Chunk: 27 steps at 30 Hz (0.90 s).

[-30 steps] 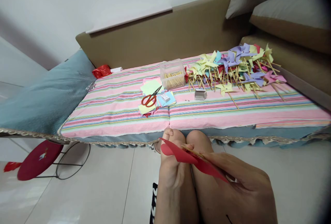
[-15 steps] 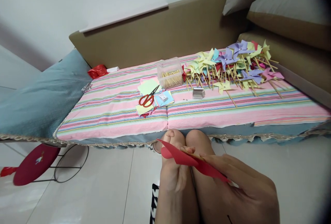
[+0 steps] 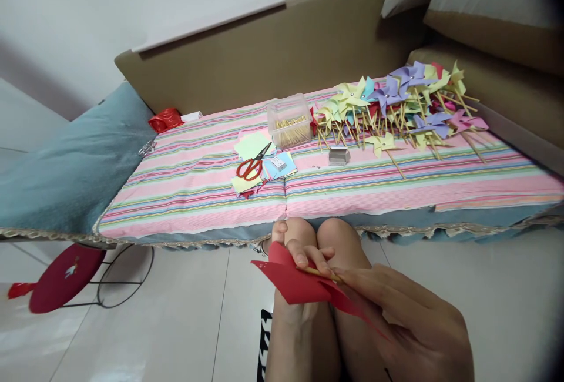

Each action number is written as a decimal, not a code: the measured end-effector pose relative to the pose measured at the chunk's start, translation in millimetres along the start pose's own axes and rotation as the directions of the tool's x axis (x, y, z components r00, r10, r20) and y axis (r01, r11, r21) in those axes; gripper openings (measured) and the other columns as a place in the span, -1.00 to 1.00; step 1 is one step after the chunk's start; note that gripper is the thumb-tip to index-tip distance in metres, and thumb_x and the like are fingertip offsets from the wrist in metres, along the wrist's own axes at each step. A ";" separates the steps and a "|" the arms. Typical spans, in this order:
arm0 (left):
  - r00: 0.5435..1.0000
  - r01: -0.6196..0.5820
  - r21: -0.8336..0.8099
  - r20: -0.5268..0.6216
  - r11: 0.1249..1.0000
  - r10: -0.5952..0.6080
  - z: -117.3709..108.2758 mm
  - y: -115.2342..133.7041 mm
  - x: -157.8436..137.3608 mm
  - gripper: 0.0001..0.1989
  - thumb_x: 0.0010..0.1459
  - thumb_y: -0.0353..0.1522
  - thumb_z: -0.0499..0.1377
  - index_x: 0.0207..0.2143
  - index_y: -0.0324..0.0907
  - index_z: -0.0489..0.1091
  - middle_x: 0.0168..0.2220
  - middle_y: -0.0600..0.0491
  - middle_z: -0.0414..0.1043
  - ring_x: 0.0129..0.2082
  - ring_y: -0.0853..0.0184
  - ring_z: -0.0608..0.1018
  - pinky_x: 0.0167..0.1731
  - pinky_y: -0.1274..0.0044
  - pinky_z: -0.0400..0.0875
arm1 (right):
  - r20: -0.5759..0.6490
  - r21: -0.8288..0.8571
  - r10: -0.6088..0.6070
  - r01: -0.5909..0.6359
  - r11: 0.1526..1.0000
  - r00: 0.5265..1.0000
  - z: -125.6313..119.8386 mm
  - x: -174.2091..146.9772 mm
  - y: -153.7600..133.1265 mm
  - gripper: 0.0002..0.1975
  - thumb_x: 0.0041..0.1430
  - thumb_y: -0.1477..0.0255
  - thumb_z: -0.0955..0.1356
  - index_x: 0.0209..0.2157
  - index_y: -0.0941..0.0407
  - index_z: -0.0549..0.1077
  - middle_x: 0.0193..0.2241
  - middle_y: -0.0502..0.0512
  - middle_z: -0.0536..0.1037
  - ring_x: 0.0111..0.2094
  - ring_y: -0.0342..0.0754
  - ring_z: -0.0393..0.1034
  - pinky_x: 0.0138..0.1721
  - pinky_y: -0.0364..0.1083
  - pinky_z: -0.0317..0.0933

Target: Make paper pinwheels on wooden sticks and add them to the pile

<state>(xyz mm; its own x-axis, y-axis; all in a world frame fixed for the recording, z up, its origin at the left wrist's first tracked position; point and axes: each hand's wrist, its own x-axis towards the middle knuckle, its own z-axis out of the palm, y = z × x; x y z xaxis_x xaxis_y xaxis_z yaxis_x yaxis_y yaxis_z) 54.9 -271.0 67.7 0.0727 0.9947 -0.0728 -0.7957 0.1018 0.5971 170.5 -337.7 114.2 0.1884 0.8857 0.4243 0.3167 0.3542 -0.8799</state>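
Both hands closed on the work, over the knees, in front of the sofa edge. Left hand has its fingers over the red paper and pressing the thin stick; right hand pinches near the stick's other end, paper running down toward its palm. Exact grip under the paper is hidden. Beyond, on the striped sofa cover: orange-handled scissors lying on colored paper sheets, small white box on the blue ones, clear tub of sticks just behind. Open grey box right of the sheets; pinwheel pile behind it, mixed colors. Far left: red plastic bag. Dark red stool on the floor.
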 end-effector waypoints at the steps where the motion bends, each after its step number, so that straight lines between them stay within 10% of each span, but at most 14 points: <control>1: 1.000 -0.003 0.007 -0.018 1.000 0.003 -1.8 0.0 -0.4 -0.57 -0.22 -0.08 0.36 -0.27 0.11 0.31 -0.73 0.30 0.08 -0.75 0.43 0.29 -0.41 0.41 0.39 | 0.006 0.000 -0.014 0.014 1.000 1.000 0.6 -0.2 0.5 -0.68 0.08 0.63 0.37 -0.17 0.00 0.54 -0.32 0.04 0.60 -0.34 -0.04 0.50 -0.35 -0.12 0.43; 11: 0.993 -0.108 0.022 0.049 0.994 0.107 -1.8 0.9 7.0 -0.53 -0.31 -0.04 0.38 -0.32 0.08 0.33 -0.81 0.35 -0.04 -0.85 0.49 0.13 -0.53 0.46 0.36 | -0.022 -0.020 -0.028 0.028 0.999 0.999 9.7 -9.6 0.8 -0.63 0.09 0.66 0.36 -0.12 -0.04 0.50 -0.27 0.00 0.59 -0.27 -0.06 0.50 -0.26 -0.10 0.41; 17: 0.986 -0.073 0.029 -0.148 0.997 0.076 18.7 6.7 -8.9 -0.57 -0.20 -0.25 0.41 -0.25 0.02 0.33 -0.67 0.32 0.23 -0.72 0.54 0.33 -0.38 0.54 0.43 | 0.010 0.007 0.111 -0.111 0.994 0.994 9.7 -4.2 0.2 -0.77 0.12 0.56 0.36 -0.21 0.00 0.52 -0.37 -0.03 0.59 -0.38 -0.09 0.49 -0.34 -0.15 0.38; 27: 0.924 -0.070 0.270 -0.346 0.960 0.164 22.7 14.7 13.4 -0.50 -0.16 -0.47 0.37 -0.18 -0.13 0.22 -0.33 0.08 0.51 -0.33 0.40 0.58 -0.25 0.57 0.42 | 0.369 -0.043 0.508 -0.531 0.846 0.778 0.2 5.8 55.8 -0.81 0.10 0.30 0.35 -0.31 0.08 0.56 -0.33 0.06 0.61 -0.26 0.01 0.48 -0.20 -0.07 0.31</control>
<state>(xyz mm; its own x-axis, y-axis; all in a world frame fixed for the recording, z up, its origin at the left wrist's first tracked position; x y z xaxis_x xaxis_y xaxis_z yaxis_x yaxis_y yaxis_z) 57.9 -255.8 93.6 -0.2719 0.9304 -0.2456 -0.6066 0.0324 0.7943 189.1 -312.8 67.6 -0.0355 0.9801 -0.1954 0.2080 -0.1840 -0.9607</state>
